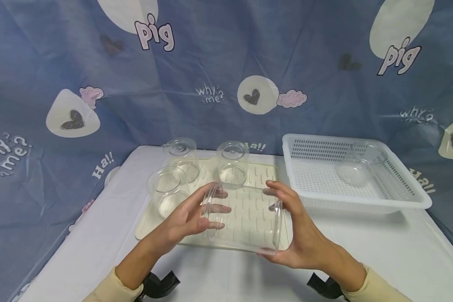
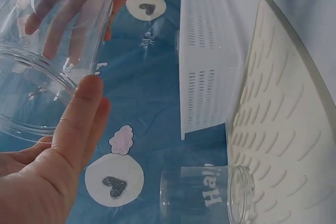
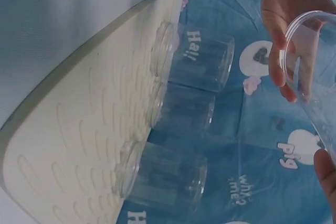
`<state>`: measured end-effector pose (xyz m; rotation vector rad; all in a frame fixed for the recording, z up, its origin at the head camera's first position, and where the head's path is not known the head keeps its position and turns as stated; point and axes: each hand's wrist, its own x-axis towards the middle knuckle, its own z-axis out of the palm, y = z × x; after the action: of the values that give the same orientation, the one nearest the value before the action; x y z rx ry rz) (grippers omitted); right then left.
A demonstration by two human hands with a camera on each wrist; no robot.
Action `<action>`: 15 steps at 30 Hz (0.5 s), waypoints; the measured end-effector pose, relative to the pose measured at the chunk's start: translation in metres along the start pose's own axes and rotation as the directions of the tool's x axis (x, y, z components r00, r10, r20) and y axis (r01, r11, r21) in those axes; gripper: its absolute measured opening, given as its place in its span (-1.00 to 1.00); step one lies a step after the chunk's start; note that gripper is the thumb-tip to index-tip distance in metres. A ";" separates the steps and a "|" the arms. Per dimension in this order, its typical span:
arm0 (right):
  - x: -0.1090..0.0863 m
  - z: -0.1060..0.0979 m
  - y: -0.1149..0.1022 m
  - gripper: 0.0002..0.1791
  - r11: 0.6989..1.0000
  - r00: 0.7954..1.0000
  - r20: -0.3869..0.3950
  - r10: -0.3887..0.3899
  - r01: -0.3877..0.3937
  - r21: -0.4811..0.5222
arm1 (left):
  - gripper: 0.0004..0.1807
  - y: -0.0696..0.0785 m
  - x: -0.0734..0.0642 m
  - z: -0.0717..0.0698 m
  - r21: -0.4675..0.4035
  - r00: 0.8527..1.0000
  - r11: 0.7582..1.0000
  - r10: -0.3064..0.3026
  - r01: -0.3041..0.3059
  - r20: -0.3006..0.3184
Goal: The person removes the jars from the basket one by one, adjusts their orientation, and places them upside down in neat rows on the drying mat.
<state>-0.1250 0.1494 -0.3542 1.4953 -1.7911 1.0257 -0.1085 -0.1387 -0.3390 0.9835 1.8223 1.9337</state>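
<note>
Both hands hold one clear cylindrical jar [image 1: 243,220] sideways over the front of a cream drying mat [image 1: 147,226]. My left hand [image 1: 183,222] grips its thick-rimmed left end, thumb on the near side and fingers behind. At the other end, my right hand [image 1: 305,241] holds the jar between the thumb below and the fingers above. Its fingers show through the clear wall of the jar [image 2: 79,19] in the left wrist view. Three similar jars stand on the mat's left and back: a front one [image 1: 170,197], a back-left one [image 1: 183,161] and a back-middle one [image 1: 232,165].
A white perforated basket [image 1: 296,195] stands to the right of the mat, with another clear jar [image 1: 356,165] inside it. The white-covered table [image 1: 362,239] meets a blue printed cloth [image 1: 211,54] hanging behind. Dark straps show at both wrists.
</note>
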 end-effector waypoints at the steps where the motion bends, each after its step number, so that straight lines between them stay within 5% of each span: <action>1: 0.000 -0.001 0.000 0.13 1.000 1.000 0.002 0.000 0.000 -0.001 | -0.21 -0.001 -0.001 0.000 0.013 1.000 1.000 -0.007 0.007 0.005; 8: 0.000 -0.022 0.001 0.15 0.996 0.998 0.006 0.061 -0.061 -0.069 | -0.37 -0.005 -0.026 -0.004 0.181 0.993 0.978 -0.114 0.108 0.025; 11: 0.001 -0.033 0.004 0.14 0.989 0.997 0.007 0.082 -0.081 -0.122 | -0.52 -0.008 -0.047 -0.011 0.338 0.988 0.929 -0.156 0.154 -0.021; 15: 0.000 -0.043 0.007 0.14 0.983 0.994 0.030 0.102 -0.096 -0.159 | -0.78 -0.018 -0.078 -0.029 0.519 0.980 0.831 -0.181 0.199 -0.087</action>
<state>-0.1340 0.1866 -0.3328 1.3499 -1.9424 0.8856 -0.0758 -0.2080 -0.3762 0.8686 2.4368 1.3596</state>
